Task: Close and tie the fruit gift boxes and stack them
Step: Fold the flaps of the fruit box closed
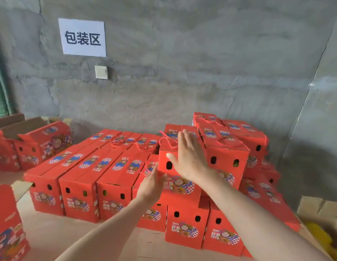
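Several red fruit gift boxes with cartoon prints and red cord handles form a low stack (100, 178) against the grey wall. One closed box (168, 147) sits on the second layer at the centre, its red cord (166, 141) lying loose on the lid. My right hand (189, 159) is spread flat with straight fingers in front of that box's near face and upper right corner. My left hand (151, 183) reaches up with straight fingers to the box's lower left edge. Neither hand grips anything.
A taller pile of closed boxes (231, 147) rises at the right. Open red boxes (32, 144) stand at the left, another at the lower left (7, 223). A brown carton (320, 219) with yellow contents sits at the lower right. Cardboard sheets cover the floor (56, 230).
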`<state>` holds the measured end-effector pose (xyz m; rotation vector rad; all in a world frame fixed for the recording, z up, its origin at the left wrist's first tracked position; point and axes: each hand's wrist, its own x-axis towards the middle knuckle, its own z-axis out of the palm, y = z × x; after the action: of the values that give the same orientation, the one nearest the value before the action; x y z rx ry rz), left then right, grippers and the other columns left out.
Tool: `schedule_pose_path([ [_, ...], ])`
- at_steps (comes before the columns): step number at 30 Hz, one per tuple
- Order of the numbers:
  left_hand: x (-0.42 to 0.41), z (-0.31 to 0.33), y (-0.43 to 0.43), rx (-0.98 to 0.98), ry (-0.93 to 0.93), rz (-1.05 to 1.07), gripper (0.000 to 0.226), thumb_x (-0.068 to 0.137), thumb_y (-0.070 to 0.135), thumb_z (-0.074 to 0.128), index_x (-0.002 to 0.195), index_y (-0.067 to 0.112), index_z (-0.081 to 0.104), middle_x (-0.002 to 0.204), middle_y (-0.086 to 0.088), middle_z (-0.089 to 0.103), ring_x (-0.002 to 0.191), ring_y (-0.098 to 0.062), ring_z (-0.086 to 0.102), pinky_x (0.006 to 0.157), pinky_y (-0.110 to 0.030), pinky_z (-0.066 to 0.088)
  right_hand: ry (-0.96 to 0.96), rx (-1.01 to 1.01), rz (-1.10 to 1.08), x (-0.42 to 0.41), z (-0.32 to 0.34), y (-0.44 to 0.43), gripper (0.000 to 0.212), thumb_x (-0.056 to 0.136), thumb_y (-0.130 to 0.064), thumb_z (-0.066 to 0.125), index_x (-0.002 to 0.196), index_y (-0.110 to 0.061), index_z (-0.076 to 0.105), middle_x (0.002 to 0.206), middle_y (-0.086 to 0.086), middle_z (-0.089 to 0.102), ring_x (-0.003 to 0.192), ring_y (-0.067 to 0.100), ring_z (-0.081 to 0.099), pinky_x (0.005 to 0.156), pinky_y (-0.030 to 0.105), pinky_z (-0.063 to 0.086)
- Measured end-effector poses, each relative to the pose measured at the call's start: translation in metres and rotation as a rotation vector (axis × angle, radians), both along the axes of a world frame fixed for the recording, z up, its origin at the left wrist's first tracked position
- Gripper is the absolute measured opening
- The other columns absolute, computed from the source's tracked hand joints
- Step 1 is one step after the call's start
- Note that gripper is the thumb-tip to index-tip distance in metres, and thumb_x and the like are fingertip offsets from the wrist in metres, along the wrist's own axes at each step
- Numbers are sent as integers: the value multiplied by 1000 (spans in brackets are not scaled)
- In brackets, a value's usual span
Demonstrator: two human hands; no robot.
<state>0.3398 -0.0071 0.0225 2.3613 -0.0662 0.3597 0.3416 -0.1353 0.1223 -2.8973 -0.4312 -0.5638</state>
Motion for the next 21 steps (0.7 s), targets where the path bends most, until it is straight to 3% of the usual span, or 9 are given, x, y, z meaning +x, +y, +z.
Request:
schedule_pose_path([
  [1,0,-9,-1,-47,-25,2,54,100,31,43,148,17,23,98,-1,64,84,-24,62,69,-34,46,-30,-47,61,1,-15,-1,75,97,-44,45,153,-15,5,160,15,1,146,34,3,118,44,4],
  [3,-2,-21,-9,-206,-138,24,66,97,20,51,151,17,13,125,-4,56,107,-22,58,86,-34,46,-88,-168,98,9,-30,-2,77,97,-41,47,152,-32,-7,160,13,-6,146,37,-3,117,48,-1],
  [5,-2,-28,-23,-308,-301,88,74,91,6,57,150,16,14,143,-9,37,126,-25,43,101,-34,40,-180,-244,100,19,-36,0,80,96,-36,51,149,-42,-9,157,17,6,140,39,17,114,50,10],
  [6,-1,-31,-29,-307,-358,126,75,88,0,57,150,17,17,145,-9,33,128,-24,40,100,-29,37,-234,-254,99,24,-40,2,82,95,-34,52,148,-45,-10,154,20,15,133,39,27,111,50,16],
  [9,15,-31,-30,-314,-328,156,79,86,-11,48,150,26,17,150,-4,32,123,-20,44,81,-12,32,-316,-221,84,44,-47,3,80,93,-33,55,147,-48,-3,144,20,29,126,37,35,106,49,21],
  [15,71,-8,-23,72,-13,165,89,88,-3,43,148,17,-20,150,-10,32,113,-29,55,74,-29,40,-312,-103,15,99,-45,4,69,92,-36,55,145,-51,14,138,10,34,126,31,33,106,47,17],
  [21,70,-3,-12,14,42,-4,85,95,12,47,149,21,-17,130,-22,50,97,-32,57,68,-33,44,-329,-74,12,110,-53,0,70,89,-36,59,145,-49,19,139,10,35,124,30,34,105,46,10],
])
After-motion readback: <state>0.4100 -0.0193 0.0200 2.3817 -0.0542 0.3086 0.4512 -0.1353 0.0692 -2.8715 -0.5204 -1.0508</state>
